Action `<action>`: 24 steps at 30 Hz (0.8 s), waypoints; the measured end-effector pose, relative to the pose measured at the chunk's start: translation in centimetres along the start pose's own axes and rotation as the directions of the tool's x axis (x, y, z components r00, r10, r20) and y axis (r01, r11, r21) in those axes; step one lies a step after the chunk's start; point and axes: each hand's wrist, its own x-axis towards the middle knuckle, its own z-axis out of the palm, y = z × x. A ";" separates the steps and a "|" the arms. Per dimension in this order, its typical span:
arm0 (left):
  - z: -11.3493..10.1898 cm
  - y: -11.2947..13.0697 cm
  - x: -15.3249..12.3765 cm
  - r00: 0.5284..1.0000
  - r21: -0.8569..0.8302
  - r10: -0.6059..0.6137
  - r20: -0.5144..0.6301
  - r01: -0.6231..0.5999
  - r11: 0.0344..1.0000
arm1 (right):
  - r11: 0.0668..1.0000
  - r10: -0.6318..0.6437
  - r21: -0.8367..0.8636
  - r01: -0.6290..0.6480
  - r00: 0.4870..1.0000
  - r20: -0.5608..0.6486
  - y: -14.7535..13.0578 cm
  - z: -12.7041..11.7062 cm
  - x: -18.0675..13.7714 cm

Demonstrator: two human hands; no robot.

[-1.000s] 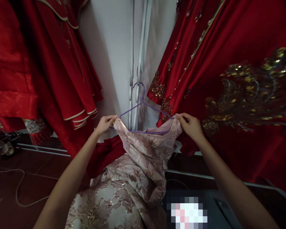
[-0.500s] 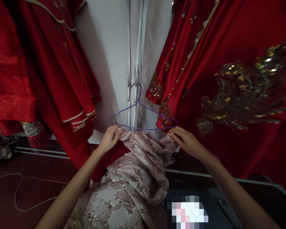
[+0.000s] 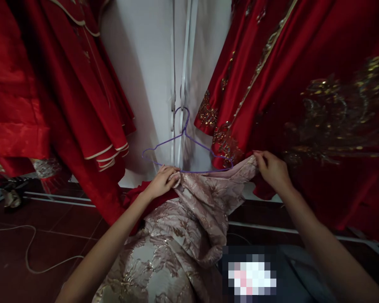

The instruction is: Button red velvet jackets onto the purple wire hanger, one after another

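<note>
A pale pink brocade garment (image 3: 189, 227) with metallic flower patterns drapes toward me across the lower middle of the head view. My left hand (image 3: 162, 183) is closed on its top edge, just below the hanger's lower bar. Farther right, my right hand (image 3: 273, 170) pinches the other end of that edge and holds it out taut, beyond the hanger's right end. The purple wire hanger (image 3: 185, 132) hangs by its hook from a white metal rail (image 3: 183, 63). Part of its lower bar is hidden behind the left hand and the cloth.
Red garments with cream piping (image 3: 78, 84) hang at the left. Red garments with gold sequins (image 3: 227, 134) hang at the right. A pale cable (image 3: 28, 252) lies on the dark tiled floor (image 3: 60, 235). Shoes (image 3: 12, 198) stand at the far left. A blurred-out patch (image 3: 251, 275) sits at the lower right.
My right hand has moved right and up, pulling the garment's edge out straight. My left hand has shifted right along the edge. The hanger has stayed nearly in place.
</note>
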 end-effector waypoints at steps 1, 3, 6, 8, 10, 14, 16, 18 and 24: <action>-0.1 0.0 0.0 1.000 0.003 -0.001 -0.002 0.001 1.000 | 1.000 0.002 -0.019 -0.002 1.000 -0.017 0.1 0.0 0.0; -0.2 0.1 -0.1 1.000 0.002 0.002 -0.008 -0.002 1.000 | 0.999 -0.004 -0.044 0.002 1.000 -0.031 0.0 0.2 0.0; -0.1 0.3 -0.1 0.999 -0.023 0.029 -0.015 -0.030 0.999 | 0.999 -0.046 -0.015 0.045 0.997 -0.065 -0.8 0.4 0.2; 0.1 0.6 0.0 0.999 -0.066 0.043 -0.011 -0.044 0.997 | 0.996 -0.089 0.020 0.091 0.991 -0.100 -1.9 0.5 0.7; 0.5 1.1 0.1 0.999 -0.134 0.039 -0.009 -0.040 0.990 | 0.991 -0.126 0.030 0.131 0.985 -0.118 -3.5 0.8 1.7; 1.6 2.1 0.5 1.000 -0.307 0.012 0.013 -0.007 0.952 | 0.984 -0.168 0.038 0.174 0.977 -0.128 -7.2 1.8 3.4; 2.2 2.2 0.7 1.000 -0.375 -0.013 0.016 0.018 0.927 | 0.983 -0.161 0.078 0.169 0.982 -0.095 -8.7 2.3 3.6; 2.5 1.9 0.8 0.998 -0.431 -0.060 -0.014 0.048 0.901 | 0.983 -0.139 0.110 0.144 0.989 -0.051 -9.8 2.8 3.4; 0.6 -3.7 -1.3 0.883 -0.229 -0.317 -0.347 0.248 0.941 | 0.994 -0.084 0.070 0.087 0.995 -0.052 -9.8 3.1 3.1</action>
